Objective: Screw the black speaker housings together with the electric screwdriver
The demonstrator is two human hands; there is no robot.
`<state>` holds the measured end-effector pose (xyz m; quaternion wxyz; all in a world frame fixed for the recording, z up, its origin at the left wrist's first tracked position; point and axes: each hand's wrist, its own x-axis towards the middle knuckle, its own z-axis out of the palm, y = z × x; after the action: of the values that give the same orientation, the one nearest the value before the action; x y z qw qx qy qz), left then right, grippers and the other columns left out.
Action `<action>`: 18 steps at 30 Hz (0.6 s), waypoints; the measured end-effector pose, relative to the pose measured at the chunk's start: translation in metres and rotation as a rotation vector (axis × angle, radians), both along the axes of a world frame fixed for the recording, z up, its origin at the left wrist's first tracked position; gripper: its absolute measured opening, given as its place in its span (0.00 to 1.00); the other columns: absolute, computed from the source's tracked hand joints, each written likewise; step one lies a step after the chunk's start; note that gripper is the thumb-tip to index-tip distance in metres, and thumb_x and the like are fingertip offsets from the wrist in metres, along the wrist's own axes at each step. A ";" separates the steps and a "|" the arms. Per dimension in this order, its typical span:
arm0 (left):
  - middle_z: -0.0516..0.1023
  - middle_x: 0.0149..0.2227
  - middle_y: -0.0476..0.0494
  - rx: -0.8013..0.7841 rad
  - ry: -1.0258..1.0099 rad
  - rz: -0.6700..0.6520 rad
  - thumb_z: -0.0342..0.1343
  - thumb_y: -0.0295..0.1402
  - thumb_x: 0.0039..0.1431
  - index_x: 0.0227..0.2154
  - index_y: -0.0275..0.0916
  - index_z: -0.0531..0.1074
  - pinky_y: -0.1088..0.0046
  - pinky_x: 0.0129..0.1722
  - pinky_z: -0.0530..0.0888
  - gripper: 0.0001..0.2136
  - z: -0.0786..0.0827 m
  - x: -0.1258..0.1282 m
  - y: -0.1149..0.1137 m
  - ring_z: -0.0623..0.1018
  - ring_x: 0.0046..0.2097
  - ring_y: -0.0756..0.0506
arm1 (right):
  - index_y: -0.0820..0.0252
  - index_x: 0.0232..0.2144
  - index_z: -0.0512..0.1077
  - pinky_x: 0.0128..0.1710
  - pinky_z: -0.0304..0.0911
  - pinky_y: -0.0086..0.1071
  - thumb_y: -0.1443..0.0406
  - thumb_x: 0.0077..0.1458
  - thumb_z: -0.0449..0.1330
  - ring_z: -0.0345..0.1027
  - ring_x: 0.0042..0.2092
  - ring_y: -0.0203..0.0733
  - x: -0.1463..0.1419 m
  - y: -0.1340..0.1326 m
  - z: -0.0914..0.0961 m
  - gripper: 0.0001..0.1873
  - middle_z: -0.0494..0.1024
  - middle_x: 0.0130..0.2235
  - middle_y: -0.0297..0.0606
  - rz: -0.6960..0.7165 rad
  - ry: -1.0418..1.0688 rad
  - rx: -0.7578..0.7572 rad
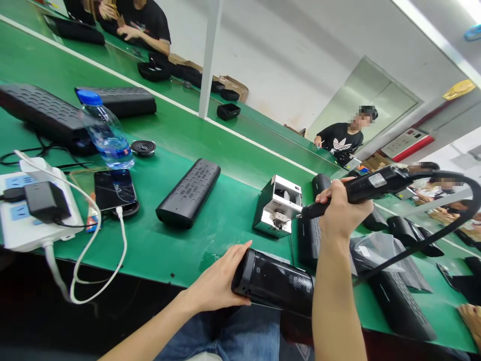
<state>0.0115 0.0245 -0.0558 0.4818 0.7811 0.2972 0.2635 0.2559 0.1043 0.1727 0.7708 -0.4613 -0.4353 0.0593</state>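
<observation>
Smooth green bench (229,205), left hand (220,281), glossy casing (276,283)

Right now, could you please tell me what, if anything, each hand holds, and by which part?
The left hand holds a black case by one end; the right hand grips a corded black tool around its front part.

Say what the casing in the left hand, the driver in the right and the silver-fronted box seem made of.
Casing: probably hard plastic, glossy, judging by crisp highlights. Driver: likely plastic, black, soft sheen. Silver-fronted box: front probably metal, brightly reflective; dark sides unclear.
</observation>
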 end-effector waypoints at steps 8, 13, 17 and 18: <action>0.65 0.78 0.31 0.005 0.004 0.007 0.87 0.26 0.50 0.87 0.60 0.39 0.36 0.77 0.73 0.74 -0.002 -0.002 0.000 0.69 0.79 0.22 | 0.54 0.35 0.71 0.19 0.64 0.31 0.61 0.49 0.73 0.63 0.18 0.36 -0.001 -0.003 -0.004 0.15 0.69 0.21 0.21 0.010 0.012 -0.022; 0.66 0.77 0.30 0.018 -0.003 0.007 0.87 0.29 0.52 0.87 0.57 0.41 0.37 0.75 0.76 0.72 -0.002 -0.003 0.001 0.71 0.78 0.22 | 0.54 0.35 0.72 0.20 0.64 0.30 0.61 0.48 0.74 0.62 0.18 0.36 -0.004 -0.020 0.003 0.16 0.68 0.20 0.21 0.033 0.041 -0.031; 0.65 0.79 0.28 0.076 -0.010 0.009 0.86 0.32 0.55 0.88 0.55 0.39 0.36 0.77 0.74 0.70 -0.005 -0.003 0.002 0.69 0.79 0.21 | 0.54 0.35 0.73 0.21 0.63 0.30 0.64 0.47 0.74 0.59 0.19 0.34 -0.003 -0.070 0.026 0.14 0.67 0.20 0.22 0.025 0.069 -0.016; 0.63 0.81 0.27 0.090 -0.007 0.011 0.85 0.34 0.57 0.88 0.55 0.38 0.36 0.78 0.72 0.70 -0.006 -0.004 0.003 0.68 0.81 0.21 | 0.54 0.35 0.74 0.21 0.62 0.30 0.65 0.46 0.73 0.58 0.19 0.34 -0.002 -0.088 0.032 0.14 0.67 0.20 0.21 0.007 0.067 -0.005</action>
<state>0.0078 0.0274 -0.0615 0.4456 0.7995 0.2877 0.2820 0.2542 0.0165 0.2047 0.7836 -0.4597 -0.4105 0.0785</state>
